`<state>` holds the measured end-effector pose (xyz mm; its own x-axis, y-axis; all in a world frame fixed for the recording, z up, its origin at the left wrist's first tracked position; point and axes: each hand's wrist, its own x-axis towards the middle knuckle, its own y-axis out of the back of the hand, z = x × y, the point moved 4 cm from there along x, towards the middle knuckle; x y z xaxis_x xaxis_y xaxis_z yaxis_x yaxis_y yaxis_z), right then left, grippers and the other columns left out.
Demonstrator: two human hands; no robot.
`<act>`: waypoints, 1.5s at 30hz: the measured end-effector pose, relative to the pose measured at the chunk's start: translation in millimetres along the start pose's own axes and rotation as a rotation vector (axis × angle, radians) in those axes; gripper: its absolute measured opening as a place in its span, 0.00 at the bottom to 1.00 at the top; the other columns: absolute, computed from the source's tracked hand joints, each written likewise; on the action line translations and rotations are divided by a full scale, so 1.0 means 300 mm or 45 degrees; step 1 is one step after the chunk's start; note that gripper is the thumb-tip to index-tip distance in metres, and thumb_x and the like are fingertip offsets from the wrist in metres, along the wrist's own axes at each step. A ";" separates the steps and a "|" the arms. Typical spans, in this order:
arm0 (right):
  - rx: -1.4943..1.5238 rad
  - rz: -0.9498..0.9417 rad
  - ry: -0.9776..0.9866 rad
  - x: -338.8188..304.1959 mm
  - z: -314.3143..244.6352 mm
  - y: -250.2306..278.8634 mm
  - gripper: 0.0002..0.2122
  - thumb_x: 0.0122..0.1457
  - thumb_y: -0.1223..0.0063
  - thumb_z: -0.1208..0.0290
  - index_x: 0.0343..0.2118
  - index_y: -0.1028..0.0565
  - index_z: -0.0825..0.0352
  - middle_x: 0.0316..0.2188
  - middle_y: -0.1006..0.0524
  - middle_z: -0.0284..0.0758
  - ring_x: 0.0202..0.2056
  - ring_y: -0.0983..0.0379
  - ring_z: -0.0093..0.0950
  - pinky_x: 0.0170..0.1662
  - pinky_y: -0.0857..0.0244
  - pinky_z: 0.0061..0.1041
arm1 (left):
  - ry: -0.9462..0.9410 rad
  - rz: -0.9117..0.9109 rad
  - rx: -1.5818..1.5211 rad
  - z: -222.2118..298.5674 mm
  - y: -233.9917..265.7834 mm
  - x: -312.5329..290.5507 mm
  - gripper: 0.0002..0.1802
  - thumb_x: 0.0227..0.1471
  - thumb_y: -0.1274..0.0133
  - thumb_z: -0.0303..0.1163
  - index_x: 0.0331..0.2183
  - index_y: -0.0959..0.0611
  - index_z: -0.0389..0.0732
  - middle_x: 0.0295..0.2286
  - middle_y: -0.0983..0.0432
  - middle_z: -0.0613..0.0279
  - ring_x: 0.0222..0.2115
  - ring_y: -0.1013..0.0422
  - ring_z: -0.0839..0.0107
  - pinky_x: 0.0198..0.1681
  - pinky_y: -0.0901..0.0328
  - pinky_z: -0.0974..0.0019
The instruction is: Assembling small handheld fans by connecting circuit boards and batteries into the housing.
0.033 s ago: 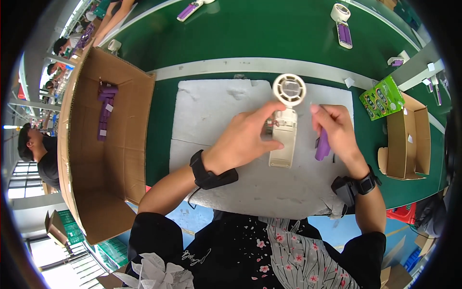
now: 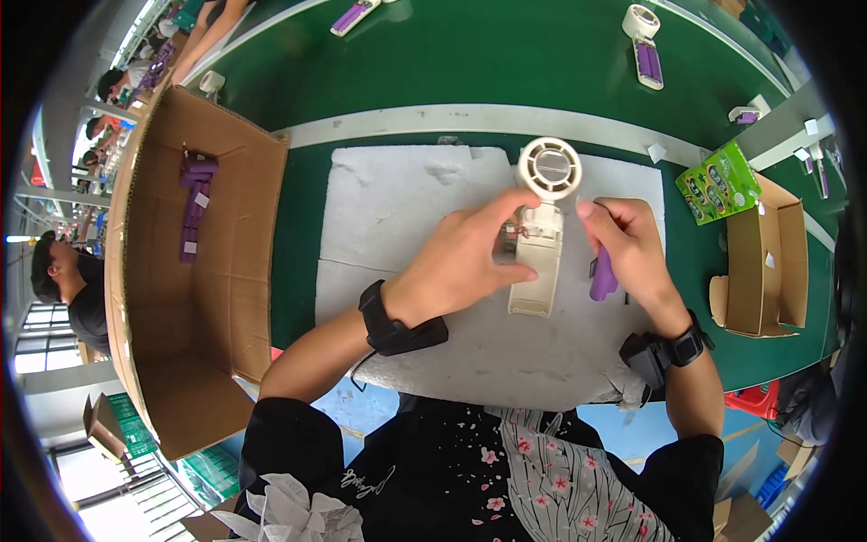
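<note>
My left hand [image 2: 461, 257] is closed round a cream handheld fan [image 2: 536, 275], thumb and fingers gripping its left edge. The fan's round grille [image 2: 550, 169] points away from me, and its handle shows an open, bare trough. Small wires or parts show by my left fingertips, partly hidden. To the right of the fan, my right hand [image 2: 630, 244] is closed on a purple battery pack [image 2: 603, 278], whose lower end sticks out below the curled fingers. Its thumb and forefinger are pinched near the fan's neck; a small pale bit at their tips is too blurred to name.
A white foam pad [image 2: 397, 194] lies under my hands. On the left stands a big cardboard box [image 2: 244, 244] holding purple battery packs [image 2: 194, 212]. A green packet [image 2: 718, 183] and small carton [image 2: 768, 271] are at right. Beyond the ledge, fans with purple batteries [image 2: 647, 63] lie on the green surface.
The fan has shifted slightly to the right in my left hand. My right hand has moved a little left, still holding the purple battery pack.
</note>
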<state>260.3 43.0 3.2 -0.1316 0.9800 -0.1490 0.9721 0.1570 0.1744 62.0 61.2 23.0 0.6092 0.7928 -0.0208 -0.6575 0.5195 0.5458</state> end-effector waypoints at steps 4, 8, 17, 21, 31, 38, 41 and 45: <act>-0.117 0.065 0.045 -0.021 -0.024 -0.059 0.13 0.55 0.45 0.75 0.17 0.36 0.66 0.17 0.32 0.27 0.17 0.44 0.16 0.19 0.53 0.17 | 0.029 -0.017 -0.187 -0.042 0.013 0.004 0.28 0.39 0.35 0.26 0.44 0.28 0.42 0.32 0.23 0.56 0.29 0.26 0.66 0.34 0.31 0.66; -0.399 0.167 0.407 -0.042 -0.074 -0.084 0.13 0.46 0.41 0.84 0.18 0.37 0.67 0.19 0.29 0.30 0.16 0.43 0.19 0.18 0.49 0.19 | 0.031 -0.154 -0.407 -0.102 0.021 0.009 0.19 0.41 0.38 0.25 0.39 0.23 0.41 0.31 0.22 0.58 0.28 0.28 0.69 0.32 0.33 0.68; -0.665 0.092 0.658 -0.041 -0.095 -0.144 0.13 0.41 0.38 0.85 0.18 0.35 0.68 0.24 0.23 0.32 0.21 0.33 0.28 0.22 0.39 0.24 | -0.332 -0.028 -0.303 -0.087 0.010 0.000 0.14 0.42 0.41 0.19 0.35 0.19 0.42 0.29 0.24 0.67 0.27 0.31 0.74 0.28 0.38 0.73; -0.680 0.078 0.517 -0.040 -0.094 -0.150 0.11 0.41 0.38 0.84 0.19 0.32 0.68 0.22 0.24 0.32 0.23 0.31 0.28 0.24 0.38 0.25 | -0.377 0.044 -0.301 -0.085 0.014 -0.004 0.17 0.41 0.42 0.17 0.37 0.18 0.43 0.28 0.24 0.66 0.27 0.31 0.73 0.28 0.38 0.72; -0.772 -0.010 0.537 -0.044 -0.106 -0.154 0.08 0.40 0.39 0.85 0.23 0.26 0.67 0.18 0.28 0.31 0.23 0.32 0.28 0.25 0.38 0.24 | -0.419 0.073 -0.179 -0.098 0.023 -0.017 0.16 0.39 0.45 0.13 0.32 0.17 0.42 0.30 0.27 0.64 0.28 0.29 0.70 0.28 0.36 0.70; -0.836 -0.011 0.498 -0.043 -0.103 -0.157 0.09 0.39 0.40 0.85 0.20 0.30 0.67 0.16 0.29 0.30 0.22 0.34 0.28 0.23 0.40 0.24 | -0.373 0.102 -0.368 -0.056 -0.005 -0.012 0.15 0.39 0.44 0.12 0.31 0.17 0.39 0.30 0.26 0.61 0.28 0.28 0.69 0.28 0.35 0.71; -0.777 0.040 0.494 -0.036 -0.106 -0.156 0.11 0.38 0.40 0.86 0.18 0.33 0.67 0.15 0.32 0.30 0.21 0.36 0.27 0.22 0.42 0.24 | -0.302 0.114 -0.443 -0.066 -0.013 -0.003 0.14 0.39 0.44 0.12 0.31 0.18 0.38 0.29 0.26 0.61 0.28 0.27 0.70 0.29 0.34 0.72; -0.761 0.047 0.479 -0.035 -0.100 -0.166 0.12 0.38 0.41 0.86 0.17 0.35 0.66 0.14 0.34 0.29 0.20 0.37 0.26 0.21 0.43 0.24 | -0.377 0.067 -0.449 -0.079 -0.006 -0.005 0.14 0.40 0.46 0.12 0.31 0.19 0.38 0.28 0.25 0.62 0.30 0.27 0.72 0.30 0.33 0.72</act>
<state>207.4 28.5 25.1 -0.2635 0.9447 0.1953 0.7181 0.0569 0.6936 51.8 66.8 2.2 0.6378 0.7223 0.2673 -0.7702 0.5985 0.2204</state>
